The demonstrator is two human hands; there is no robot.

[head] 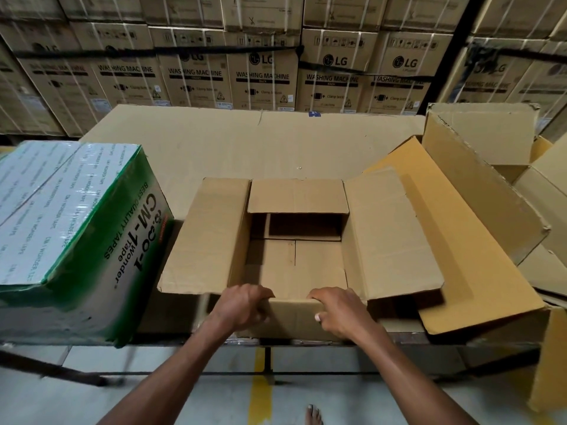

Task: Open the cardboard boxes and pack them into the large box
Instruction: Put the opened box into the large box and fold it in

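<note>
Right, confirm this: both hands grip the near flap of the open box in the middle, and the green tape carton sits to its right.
Wrong on one point. The head view shows the green tape carton to the left of the open box, not the right. The rest holds: the left hand and right hand both grip the near flap.

We note the open box (294,240) is plain brown corrugated cardboard, matt, with creased flaps. The table top (214,142) is covered in the same dull cardboard sheet. The green carton (76,228) is printed card, wrapped over its top in glossy clear film and tape that catches the light. The loose boxes (478,185) show rough torn edges. The floor (92,394) looks smooth and pale.
</note>
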